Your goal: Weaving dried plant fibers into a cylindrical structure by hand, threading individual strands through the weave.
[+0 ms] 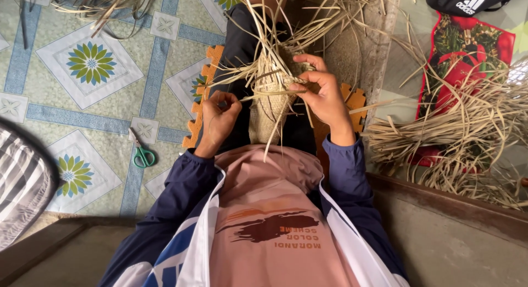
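The left hand (219, 119) has its grip pinched shut on a thin straw strip (242, 95), just left of the half-woven straw basket (273, 97) on the lap. The right hand (324, 94) clamps the basket's right side. Green-handled scissors (142, 150) lie on the floor well left of the basket; a loose straw pile (467, 138) lies well right.

Woven piece (272, 100): dry, matt, pale straw strips, coarse plaited surface, with loose fibrous ends. Straw bundle (467, 138), at 3 o'clock: the same brittle, dull strips. Floor (88, 61): smooth patterned vinyl with a slight sheen. Scissors (141, 149), at 9 o'clock: bare metal blades, glossy green plastic handles. Foam mat (203, 83): matt orange, notched edge. Jacket sleeves (346, 171): smooth navy synthetic cloth.
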